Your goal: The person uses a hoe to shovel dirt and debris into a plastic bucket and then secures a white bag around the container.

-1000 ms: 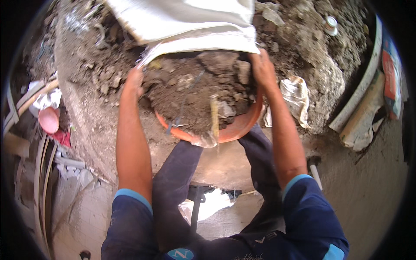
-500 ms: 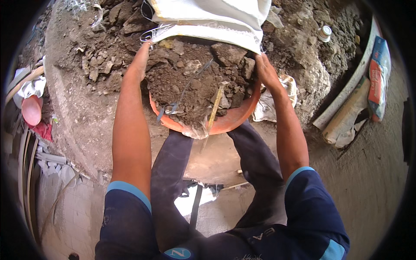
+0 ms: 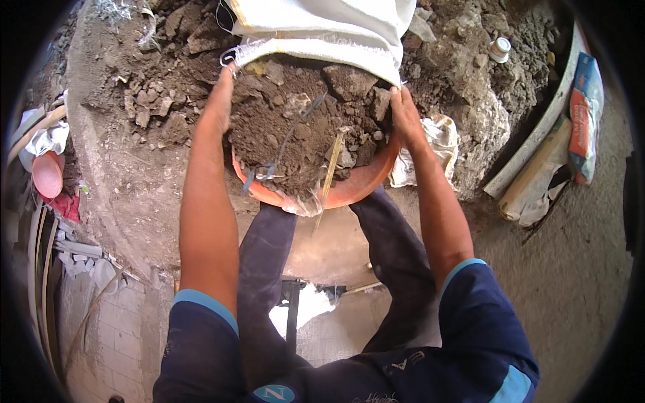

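Observation:
An orange tub (image 3: 367, 186), heaped with soil and broken stones (image 3: 285, 127), stands in front of my legs. Over its far side lies the mouth of a white woven sack (image 3: 322, 25), its edge frayed. My left hand (image 3: 219, 104) is closed at the sack's left corner, beside the tub; the fingertips are partly hidden. At the opposite corner, my right hand (image 3: 406, 117) pinches the sack's edge near the tub's right side. A thin yellowish strip (image 3: 332, 164) leans out over the near rim, and a dark strap (image 3: 289, 138) lies across the soil.
Rubble (image 3: 158, 101) spreads behind and on both sides of the tub. A crumpled whitish bag (image 3: 437, 144) lies by my right forearm. Farther right are a small white container (image 3: 500, 50), a curved edge (image 3: 537, 127) and a blue-and-red bag (image 3: 586, 121). A pink bowl (image 3: 48, 174) sits at left.
My right hand has shifted slightly left and down, with the sack's right corner following. My left forearm has swung a little to the right. The tub and its load stay put.

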Tool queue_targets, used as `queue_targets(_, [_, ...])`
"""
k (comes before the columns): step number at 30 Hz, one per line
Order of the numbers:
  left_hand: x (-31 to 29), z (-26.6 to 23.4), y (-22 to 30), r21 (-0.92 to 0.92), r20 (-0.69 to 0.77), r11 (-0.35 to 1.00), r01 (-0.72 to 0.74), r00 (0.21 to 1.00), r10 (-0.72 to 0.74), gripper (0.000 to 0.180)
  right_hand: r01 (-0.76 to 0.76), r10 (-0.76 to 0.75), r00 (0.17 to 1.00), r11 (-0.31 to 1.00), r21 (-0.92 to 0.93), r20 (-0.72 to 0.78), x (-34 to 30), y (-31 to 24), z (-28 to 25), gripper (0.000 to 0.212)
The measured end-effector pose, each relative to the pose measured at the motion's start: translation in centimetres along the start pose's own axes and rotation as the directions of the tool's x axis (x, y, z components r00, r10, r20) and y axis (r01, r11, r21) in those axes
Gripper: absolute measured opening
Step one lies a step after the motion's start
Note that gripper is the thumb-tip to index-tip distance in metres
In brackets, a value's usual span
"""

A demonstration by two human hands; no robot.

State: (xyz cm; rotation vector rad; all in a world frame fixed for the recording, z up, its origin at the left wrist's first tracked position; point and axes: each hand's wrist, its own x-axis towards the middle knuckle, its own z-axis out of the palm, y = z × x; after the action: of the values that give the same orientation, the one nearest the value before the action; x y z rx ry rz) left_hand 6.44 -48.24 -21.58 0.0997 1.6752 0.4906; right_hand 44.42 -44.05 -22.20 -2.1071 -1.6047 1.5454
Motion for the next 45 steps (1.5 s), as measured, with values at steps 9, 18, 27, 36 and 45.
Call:
queue_targets(9, [-6.9,0.3,-1.4,-0.079,-0.062,0.995,0.058,0.996,-0.063,0.083,0.021,-0.019,0.999,0.998,-0.053,0.035,-0.6,-1.0,-0.1,0.047])
queue_targets(18, [-14.2,-0.1,-5.4,-0.183,-0.088,0.970,0.162,0.980,-0.180,0.088,-0.024,0.038,0.991,0.994,-0.106,0.129,-5.1,-3.9,-0.4,0.047])
queue_targets(27, [-17.6,-6.2,-11.3,-0.206,0.407,0.776,0.596,0.774,-0.486,0.097,-0.143,0.242,0.937,0.924,-0.355,0.253,-11.6,-7.9,-4.0,0.051])
queue_targets(36, [-33.8,-1.6,-0.4,-0.039,0.009,0.815,0.578,0.816,-0.578,0.086,-0.113,0.382,0.845,0.811,-0.574,0.373,-20.3,-16.3,-13.2,0.051])
queue_targets(45, [-41.0,-0.2,5.1,-0.001,-0.030,0.859,0.512,0.859,-0.511,0.084,-0.240,0.414,0.851,0.855,-0.460,0.323,-23.3,-19.4,-18.4,0.055])
